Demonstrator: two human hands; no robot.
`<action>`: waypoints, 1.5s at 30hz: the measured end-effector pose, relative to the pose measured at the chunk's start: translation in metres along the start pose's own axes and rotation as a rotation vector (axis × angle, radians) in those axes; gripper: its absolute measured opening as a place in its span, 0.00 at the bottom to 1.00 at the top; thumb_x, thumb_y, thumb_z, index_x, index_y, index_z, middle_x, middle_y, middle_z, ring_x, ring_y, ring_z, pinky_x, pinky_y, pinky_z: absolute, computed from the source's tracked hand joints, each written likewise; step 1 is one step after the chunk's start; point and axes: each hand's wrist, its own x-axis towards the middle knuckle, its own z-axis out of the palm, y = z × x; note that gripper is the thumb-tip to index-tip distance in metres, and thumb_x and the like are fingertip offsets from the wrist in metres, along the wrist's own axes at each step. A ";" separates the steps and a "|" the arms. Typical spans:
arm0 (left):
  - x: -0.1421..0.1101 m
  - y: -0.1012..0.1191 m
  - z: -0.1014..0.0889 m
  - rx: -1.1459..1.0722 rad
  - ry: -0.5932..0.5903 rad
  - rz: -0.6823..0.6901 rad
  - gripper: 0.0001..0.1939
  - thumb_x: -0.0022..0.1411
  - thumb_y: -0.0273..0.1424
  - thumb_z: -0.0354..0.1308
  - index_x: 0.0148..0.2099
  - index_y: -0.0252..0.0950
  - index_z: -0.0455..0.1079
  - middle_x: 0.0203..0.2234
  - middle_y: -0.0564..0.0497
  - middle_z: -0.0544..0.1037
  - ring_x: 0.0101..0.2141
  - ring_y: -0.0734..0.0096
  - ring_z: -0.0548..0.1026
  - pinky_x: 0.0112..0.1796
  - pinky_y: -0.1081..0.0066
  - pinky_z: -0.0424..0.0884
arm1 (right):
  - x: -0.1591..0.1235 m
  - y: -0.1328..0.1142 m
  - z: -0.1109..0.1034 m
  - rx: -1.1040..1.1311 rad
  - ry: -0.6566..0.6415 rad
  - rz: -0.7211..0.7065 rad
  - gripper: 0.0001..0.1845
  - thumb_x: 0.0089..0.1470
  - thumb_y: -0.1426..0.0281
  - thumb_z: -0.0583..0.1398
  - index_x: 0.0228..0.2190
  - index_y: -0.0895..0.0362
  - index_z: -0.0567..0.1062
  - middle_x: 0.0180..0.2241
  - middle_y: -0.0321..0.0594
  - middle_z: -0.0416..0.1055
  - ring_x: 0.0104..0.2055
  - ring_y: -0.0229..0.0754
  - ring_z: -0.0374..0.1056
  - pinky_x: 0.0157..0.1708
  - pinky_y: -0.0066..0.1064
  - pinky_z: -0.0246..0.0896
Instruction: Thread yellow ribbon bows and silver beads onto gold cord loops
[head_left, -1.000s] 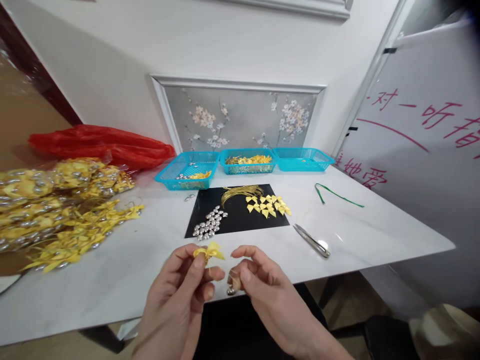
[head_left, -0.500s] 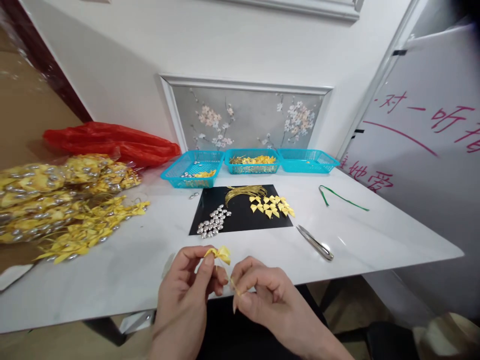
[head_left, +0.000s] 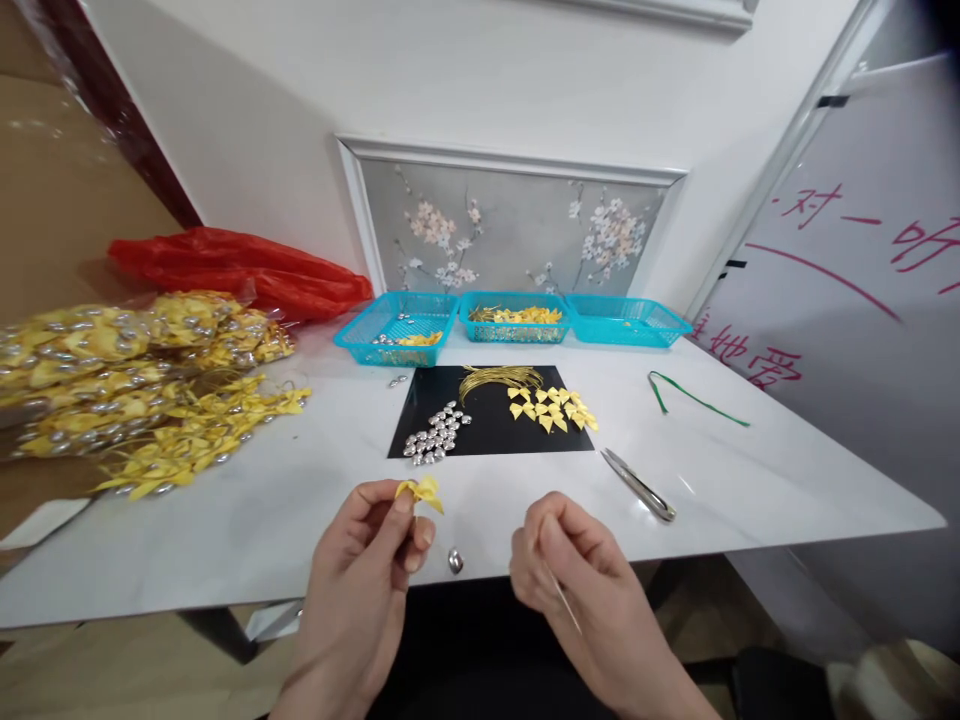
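My left hand [head_left: 367, 575] pinches a yellow ribbon bow [head_left: 424, 492] between thumb and forefinger, just above the table's front edge. To the right, my right hand [head_left: 577, 585] is closed on a thin pale cord [head_left: 562, 598], whose end trails down across the palm. Between the hands a single silver bead [head_left: 455, 560] lies near the table edge. Beyond them, a black mat [head_left: 495, 430] carries silver beads [head_left: 435, 435], a bundle of gold cords [head_left: 501, 378] and several yellow ribbon bows [head_left: 553, 408].
Small scissors [head_left: 637, 485] lie right of the mat, with a green tie [head_left: 697, 400] farther back. Blue baskets [head_left: 397, 350] line the wall. Bagged yellow-and-silver pieces [head_left: 82, 375] and a red plastic bag [head_left: 240, 270] occupy the left.
My right hand has moved right, away from the left hand, with the cord in its fingers. The silver bead on the table between the hands now shows. The view has shifted slightly.
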 end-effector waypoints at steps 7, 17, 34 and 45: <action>0.006 0.003 -0.006 -0.092 0.113 0.003 0.07 0.52 0.21 0.69 0.29 0.35 0.74 0.23 0.52 0.78 0.24 0.78 0.74 0.23 0.86 0.72 | -0.009 -0.010 -0.008 -0.042 0.110 -0.057 0.14 0.66 0.61 0.58 0.30 0.54 0.70 0.21 0.28 0.50 0.23 0.34 0.44 0.24 0.29 0.42; 0.011 0.005 -0.001 -0.169 0.218 -0.023 0.17 0.62 0.14 0.54 0.26 0.33 0.74 0.26 0.49 0.79 0.29 0.74 0.81 0.27 0.83 0.78 | -0.025 -0.026 -0.018 -0.451 0.072 -0.002 0.10 0.66 0.61 0.59 0.37 0.54 0.76 0.24 0.33 0.67 0.28 0.35 0.62 0.31 0.28 0.56; 0.018 0.009 -0.003 -0.198 0.185 -0.073 0.17 0.64 0.14 0.51 0.26 0.32 0.73 0.24 0.50 0.80 0.26 0.78 0.79 0.30 0.81 0.79 | -0.014 -0.015 -0.027 -0.141 0.087 -0.193 0.08 0.63 0.66 0.62 0.31 0.53 0.75 0.28 0.33 0.67 0.36 0.35 0.63 0.40 0.25 0.61; -0.025 0.002 0.006 0.105 -0.021 0.027 0.17 0.42 0.37 0.78 0.31 0.39 0.76 0.25 0.53 0.83 0.28 0.71 0.81 0.30 0.82 0.78 | -0.014 -0.025 0.021 -0.864 -0.117 -0.560 0.14 0.60 0.84 0.57 0.37 0.57 0.80 0.30 0.40 0.74 0.31 0.35 0.73 0.32 0.23 0.70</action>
